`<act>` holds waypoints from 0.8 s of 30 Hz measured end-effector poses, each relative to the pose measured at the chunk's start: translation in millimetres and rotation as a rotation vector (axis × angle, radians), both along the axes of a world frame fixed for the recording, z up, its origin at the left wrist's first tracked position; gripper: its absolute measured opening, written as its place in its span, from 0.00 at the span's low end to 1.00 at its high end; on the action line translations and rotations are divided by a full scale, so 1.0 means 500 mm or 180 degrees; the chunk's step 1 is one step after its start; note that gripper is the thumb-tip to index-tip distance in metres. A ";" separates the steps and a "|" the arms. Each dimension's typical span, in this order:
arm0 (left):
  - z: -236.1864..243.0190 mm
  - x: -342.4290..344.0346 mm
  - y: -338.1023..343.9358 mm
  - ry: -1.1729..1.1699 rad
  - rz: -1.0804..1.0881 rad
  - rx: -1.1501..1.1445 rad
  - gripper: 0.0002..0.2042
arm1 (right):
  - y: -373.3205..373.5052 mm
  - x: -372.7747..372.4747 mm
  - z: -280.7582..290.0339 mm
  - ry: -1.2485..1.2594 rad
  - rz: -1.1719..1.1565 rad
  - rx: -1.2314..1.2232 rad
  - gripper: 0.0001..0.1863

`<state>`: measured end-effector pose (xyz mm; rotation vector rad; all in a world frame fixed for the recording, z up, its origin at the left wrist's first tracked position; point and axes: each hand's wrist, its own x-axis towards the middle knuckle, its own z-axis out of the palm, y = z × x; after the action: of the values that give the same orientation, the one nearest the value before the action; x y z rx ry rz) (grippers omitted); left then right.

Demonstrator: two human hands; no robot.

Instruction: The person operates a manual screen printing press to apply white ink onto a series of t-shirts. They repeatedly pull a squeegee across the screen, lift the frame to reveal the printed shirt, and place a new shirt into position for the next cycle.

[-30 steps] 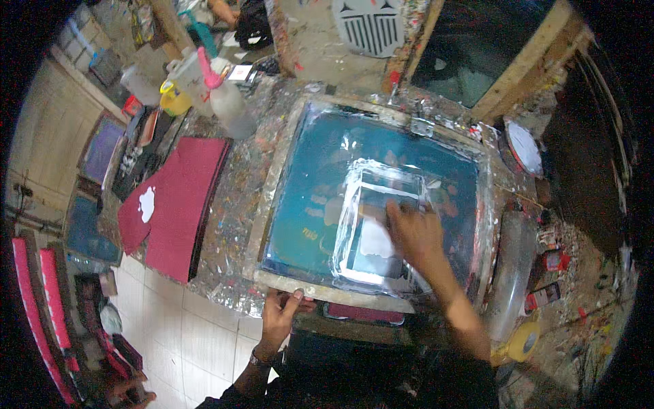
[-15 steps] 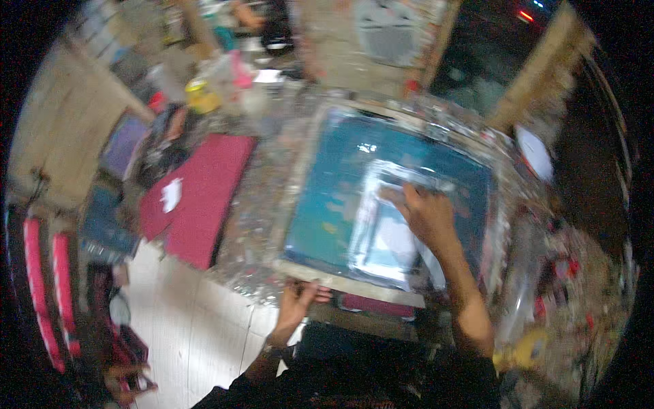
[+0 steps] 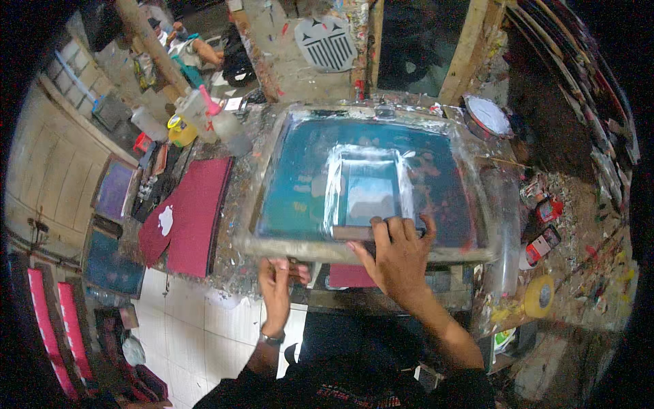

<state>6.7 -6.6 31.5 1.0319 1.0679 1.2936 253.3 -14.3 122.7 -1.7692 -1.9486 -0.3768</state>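
A silk-screen frame (image 3: 310,247) with blue-green mesh lies before me on the worktable. White ink rims the pale rectangular window (image 3: 371,187) at its middle. My right hand (image 3: 402,259) is closed around a wooden-handled squeegee (image 3: 349,233) at the window's near edge, thumb toward me and fingers over the far side. The squeegee's blade is hidden. Just below the frame's near left edge is my left hand (image 3: 276,279), a watch on its wrist. Its fingers stretch to the right, slightly blurred, and hold nothing visible. Maroon material (image 3: 349,276) shows under the frame's near edge.
Maroon sheets (image 3: 197,218), one with a white print, lie left of the frame. Bottles and a yellow tub (image 3: 180,131) stand beyond them. To the right are a white-filled bowl (image 3: 488,116), a tape roll (image 3: 539,296) and a phone-like object (image 3: 543,247). A person (image 3: 194,51) sits far left.
My right hand has come from the middle of the screen to the window's near edge. My left hand has let go of the frame's near edge. The view has turned and sharpened.
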 end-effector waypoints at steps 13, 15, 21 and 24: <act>-0.057 0.183 0.473 0.4702 -0.0980 0.2318 0.36 | 0.348 0.106 0.450 -0.0167 -0.0329 0.0245 0.45; -0.097 0.154 0.468 0.4752 -0.0870 0.2327 0.35 | 0.359 0.098 0.476 -0.0095 -0.0214 0.0045 0.46; 0.026 0.133 0.337 0.2031 0.0162 0.1382 0.12 | 0.479 0.222 0.524 -0.0064 -0.0650 0.0307 0.57; -0.003 -0.106 0.186 0.1714 0.2002 0.0744 0.10 | 0.578 0.229 0.488 0.0231 -0.0510 0.0235 0.61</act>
<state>-46.1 86.4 29.8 1.3210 1.7801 1.7155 368.0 274.7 366.8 -1.8701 -1.7270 -0.4269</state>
